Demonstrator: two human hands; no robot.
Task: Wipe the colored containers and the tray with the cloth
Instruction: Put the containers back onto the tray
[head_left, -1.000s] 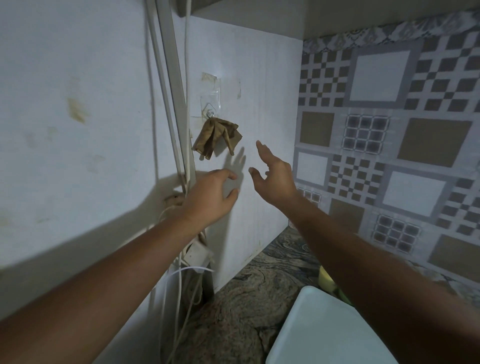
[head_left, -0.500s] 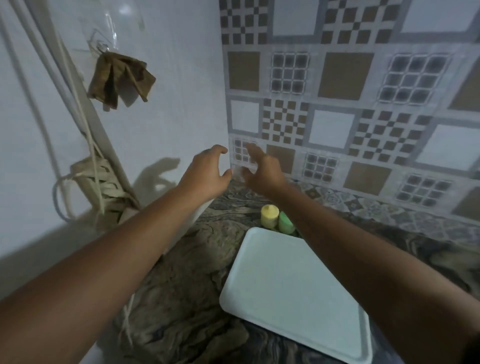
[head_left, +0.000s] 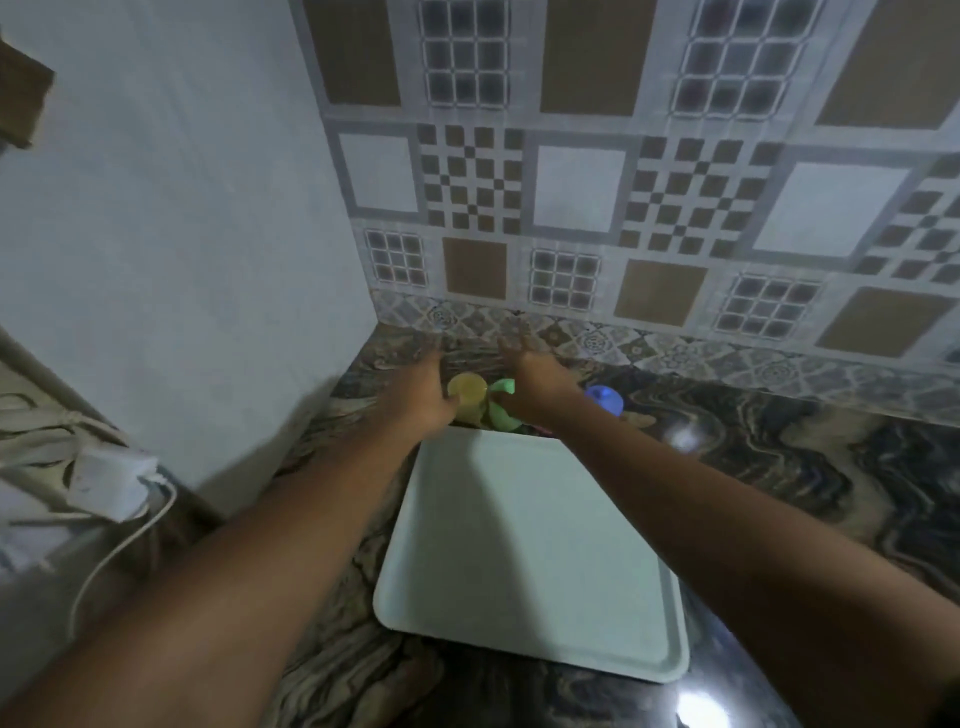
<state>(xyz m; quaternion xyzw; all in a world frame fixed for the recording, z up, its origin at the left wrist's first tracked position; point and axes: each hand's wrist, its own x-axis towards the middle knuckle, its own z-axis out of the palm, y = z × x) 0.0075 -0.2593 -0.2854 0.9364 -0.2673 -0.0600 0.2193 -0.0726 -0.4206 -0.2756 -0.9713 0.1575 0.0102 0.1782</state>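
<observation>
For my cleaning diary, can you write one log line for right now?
left hand: open, at yellow container | right hand: open, by green container | tray: on counter | cloth: in neither hand

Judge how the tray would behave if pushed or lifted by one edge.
The tray looks thin and flat with a low rim, so it is probably light and stiff. The counter is glossy, so the tray would likely slide readily.

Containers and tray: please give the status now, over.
Both hands open, empty: left hand at the yellow container, right hand over the green container. Blue container to the right, tray nearer. Cloth up on the left wall, not picked up. Path clear.
</observation>
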